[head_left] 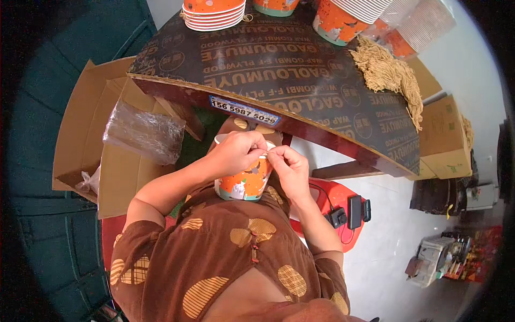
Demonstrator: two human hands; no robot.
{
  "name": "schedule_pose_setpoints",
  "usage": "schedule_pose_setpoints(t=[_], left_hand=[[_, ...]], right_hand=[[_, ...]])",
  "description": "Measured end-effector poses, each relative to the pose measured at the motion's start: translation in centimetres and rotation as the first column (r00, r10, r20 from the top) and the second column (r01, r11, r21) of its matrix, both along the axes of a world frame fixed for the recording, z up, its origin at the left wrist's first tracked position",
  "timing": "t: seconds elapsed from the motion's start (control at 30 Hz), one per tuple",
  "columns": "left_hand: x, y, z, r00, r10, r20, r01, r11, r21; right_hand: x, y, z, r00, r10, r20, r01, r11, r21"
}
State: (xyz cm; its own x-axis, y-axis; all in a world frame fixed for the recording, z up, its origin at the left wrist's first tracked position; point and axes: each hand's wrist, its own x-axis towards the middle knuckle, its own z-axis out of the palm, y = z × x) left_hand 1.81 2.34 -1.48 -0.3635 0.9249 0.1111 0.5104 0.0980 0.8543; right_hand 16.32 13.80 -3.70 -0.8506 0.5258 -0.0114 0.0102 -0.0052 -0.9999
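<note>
An orange paper bucket (244, 185) with a white rim, a green base band and printed figures rests upright in my lap. My left hand (240, 152) reaches over its rim, thumb and fingers pinched together. Close beside it, at the rim's right side, my right hand (291, 170) also pinches with thumb and forefinger. The fingertips of both hands nearly meet there. Whatever lies between them is too small and too covered to make out. Part of the rim and the bucket's inside are hidden by my left hand.
A dark plywood table (268, 70) stands ahead, bearing stacked orange buckets (343, 21) and a bundle of tan cords (383, 72). Left is an open carton (88, 129) with a plastic-wrapped pack (144, 131). A red stool (338, 193) with small devices stands right.
</note>
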Motion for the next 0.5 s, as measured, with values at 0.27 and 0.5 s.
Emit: schedule_pose_setpoints(t=[0.27,0.5], left_hand=[[0.0,-0.4,0.2,0.996,-0.065,0.053,0.067,0.997,-0.044],[0.2,-0.1,-0.4,0.993,-0.085,-0.079,0.091,0.993,0.075]], right_hand=[[-0.3,0.4,-0.8,0.997,0.009,-0.076,-0.020,0.988,-0.150],[-0.3,0.5,-0.7,0.998,0.018,-0.058,-0.026,0.990,-0.140]])
